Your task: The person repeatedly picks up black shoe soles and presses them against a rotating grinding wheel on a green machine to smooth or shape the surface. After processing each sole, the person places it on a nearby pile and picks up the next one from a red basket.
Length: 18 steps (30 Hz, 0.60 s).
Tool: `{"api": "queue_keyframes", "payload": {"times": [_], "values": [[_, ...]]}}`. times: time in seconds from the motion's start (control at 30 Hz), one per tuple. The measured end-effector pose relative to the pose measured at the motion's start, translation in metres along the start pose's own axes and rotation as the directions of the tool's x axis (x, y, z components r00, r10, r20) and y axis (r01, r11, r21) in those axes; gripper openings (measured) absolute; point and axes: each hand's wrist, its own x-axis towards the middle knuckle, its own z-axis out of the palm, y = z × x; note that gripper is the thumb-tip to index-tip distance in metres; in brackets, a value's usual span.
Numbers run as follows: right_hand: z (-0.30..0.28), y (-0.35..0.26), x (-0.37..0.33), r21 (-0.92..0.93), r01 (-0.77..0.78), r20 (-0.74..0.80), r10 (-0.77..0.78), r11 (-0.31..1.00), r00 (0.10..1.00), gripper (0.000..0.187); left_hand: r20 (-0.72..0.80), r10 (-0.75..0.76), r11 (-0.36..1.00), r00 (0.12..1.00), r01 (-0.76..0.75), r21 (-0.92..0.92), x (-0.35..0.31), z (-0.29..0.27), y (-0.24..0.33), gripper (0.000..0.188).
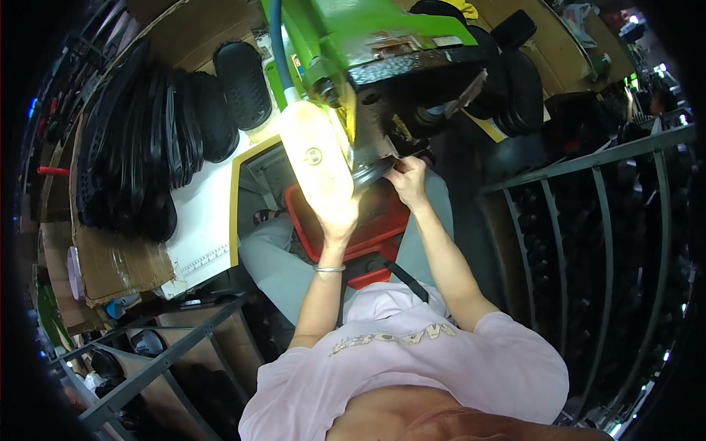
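A black shoe sole [373, 172] is held between my two hands, under the head of a green machine [412, 40]. My right hand [409, 180] is closed, with thumb and fingers pinching the far right end of the sole. At its near left end, my left hand [340, 219] grips the sole; a bright lamp [315, 154] hides or washes out most of its fingers. The machine's dark working parts [390, 110] hang right above the sole and cover part of it.
Many black soles [143, 132] stand stacked in a cardboard box on the left, beside a white tabletop [198, 220]. More soles [521, 92] lie at the far right. A red bin [312, 239] sits below my hands. Metal racks [599, 165] flank me on both sides.
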Motion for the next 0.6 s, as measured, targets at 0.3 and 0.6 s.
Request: {"api": "queue_keyframes", "payload": {"times": [0.3,0.6], "values": [[-0.064,0.111,-0.039,0.545,-0.306,-0.118,0.434,0.780,0.893,0.036,0.030,-0.355,0.776,0.934,0.312,-0.548,-0.020,0.020,0.010,0.049],[-0.132,-0.079,0.011,-0.474,0.118,-0.432,-0.347,0.873,0.833,0.039,0.080,-0.223,0.898,0.971,0.237,-0.370,-0.011,0.001,0.003,0.044]]}}
